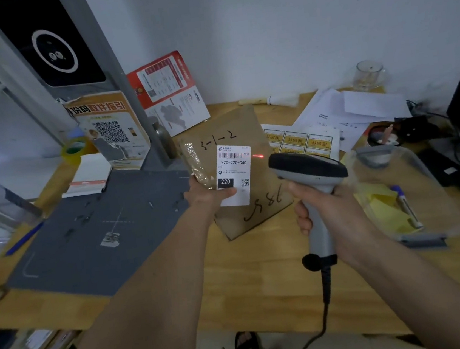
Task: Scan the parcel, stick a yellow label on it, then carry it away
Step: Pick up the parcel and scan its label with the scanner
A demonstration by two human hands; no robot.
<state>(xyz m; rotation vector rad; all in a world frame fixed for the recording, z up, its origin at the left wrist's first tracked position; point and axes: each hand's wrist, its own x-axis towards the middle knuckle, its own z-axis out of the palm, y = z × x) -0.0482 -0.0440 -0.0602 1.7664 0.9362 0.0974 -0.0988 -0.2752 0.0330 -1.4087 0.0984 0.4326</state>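
A flat brown parcel (266,199) with handwritten numbers and a white shipping label is held tilted above the wooden desk. My left hand (210,196) grips it at its left edge, thumb on the label. My right hand (327,206) holds a grey barcode scanner (308,171) by the handle, its head pointed at the parcel. A red scan line falls on the parcel just right of the label's barcode. A sheet of yellow labels (302,140) lies on the desk behind the parcel, partly hidden by the scanner.
A grey mat (87,239) on the wooden desk (262,271) carries a metal stand with a QR poster. Tape roll, notepad and bottle sit at left. A clear tub (405,191) with yellow notes and a pen is at right, then papers, a glass, cables and a monitor.
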